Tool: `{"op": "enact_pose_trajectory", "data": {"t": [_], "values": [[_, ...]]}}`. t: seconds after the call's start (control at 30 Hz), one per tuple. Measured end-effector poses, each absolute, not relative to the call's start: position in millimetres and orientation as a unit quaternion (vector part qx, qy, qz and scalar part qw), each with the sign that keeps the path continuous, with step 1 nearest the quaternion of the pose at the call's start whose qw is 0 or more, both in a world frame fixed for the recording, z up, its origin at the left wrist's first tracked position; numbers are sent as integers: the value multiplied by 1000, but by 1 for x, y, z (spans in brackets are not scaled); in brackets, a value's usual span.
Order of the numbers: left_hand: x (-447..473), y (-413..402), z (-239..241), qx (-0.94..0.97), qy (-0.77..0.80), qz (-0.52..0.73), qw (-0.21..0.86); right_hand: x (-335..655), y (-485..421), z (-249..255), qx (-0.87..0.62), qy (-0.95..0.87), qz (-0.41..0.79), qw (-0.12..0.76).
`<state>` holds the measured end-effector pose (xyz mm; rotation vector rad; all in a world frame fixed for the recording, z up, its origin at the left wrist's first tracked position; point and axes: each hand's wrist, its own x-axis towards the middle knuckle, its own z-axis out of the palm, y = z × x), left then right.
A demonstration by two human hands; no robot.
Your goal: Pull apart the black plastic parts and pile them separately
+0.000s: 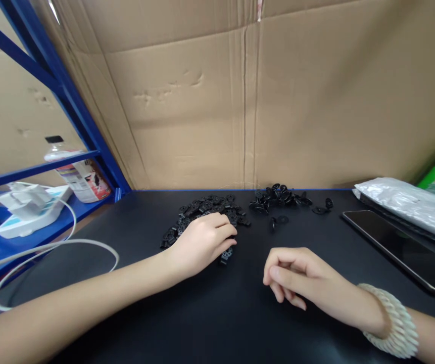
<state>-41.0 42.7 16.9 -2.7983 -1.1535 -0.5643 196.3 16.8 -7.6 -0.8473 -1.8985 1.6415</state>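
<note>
Heap of small black parts (213, 201) at the middle-left of the desk (240, 328), toward the cardboard wall (187, 111). One loose part (226, 256) lies on the near side, just below the left hand's fingertips.

Left hand (202, 241) over the near edge of the heap, palm down, fingers bent and loosely together, thumb near the index finger. Cannot tell whether it grips a part; the fingertips hide the contact. Step in hand looks like singling out a part. Judged next need: a light thumb-and-finger pinch on one piece, neighbours left undisturbed.

Right hand (291, 275) nearer the body, well apart from the heap; fingers half curled, thumb against the index finger. Nothing shows in it, but the curl could hide something small. Left forearm reaches in from lower left; right wrist wears a coiled band (395, 323).

Beyond: black discs (280, 196) in a second heap, a few strays beside it. Far right, phone (399, 247) and silver packet (410, 202).
</note>
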Motion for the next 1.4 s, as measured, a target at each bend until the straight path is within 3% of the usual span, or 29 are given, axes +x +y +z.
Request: {"op": "enact_pose_trajectory", "data": {"t": [0.23, 0.4, 0.5, 0.6, 0.83, 1.03, 1.23, 1.4], "values": [[-40, 41, 19, -906, -371, -203, 12, 198, 20, -7, -323, -724, 555, 252], [-15, 11, 15, -882, -356, -266, -157, 217, 50, -7, -396, -847, 130, 331], [7, -10, 8, -854, -333, -246, -313, 226, 69, -10, -423, -853, 20, 304], [21, -18, 3, -835, -306, -247, -385, 227, 81, -16, -446, -847, -33, 287], [21, -12, -2, -760, -353, -316, -445, 228, 89, -19, -476, -804, 132, 332], [20, -11, -7, -659, -408, -380, -505, 219, 60, -3, -409, -760, 313, 398], [21, -10, -4, -611, -412, -387, -555, 200, 26, 3, -402, -732, 286, 469], [22, -6, -7, -571, -418, -424, -565, 193, 15, -1, -389, -731, 294, 477]]}}
